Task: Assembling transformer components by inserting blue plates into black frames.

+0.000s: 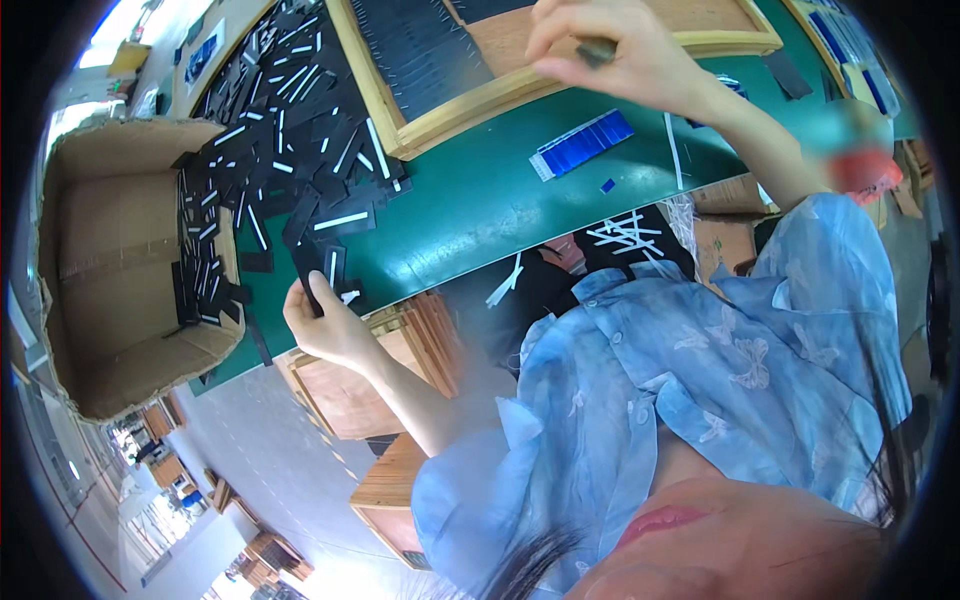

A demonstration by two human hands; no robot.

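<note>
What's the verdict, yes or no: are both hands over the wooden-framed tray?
No, only the right hand is over the wooden-framed tray, while the left hand is at the near edge of the green tabletop.

- Desk (450,220): smooth, glossy top.
- Frame (500,98) along the desk's far edge: smooth wood.
- Black pieces (322,128) toward the desk's left end: mostly matt.
- Box (110,230) at its left edge: matt, rough-rimmed cardboard.
- Blue strips (590,143): shiny, plastic-looking.
- Shirt (640,370): creased cloth.
</note>
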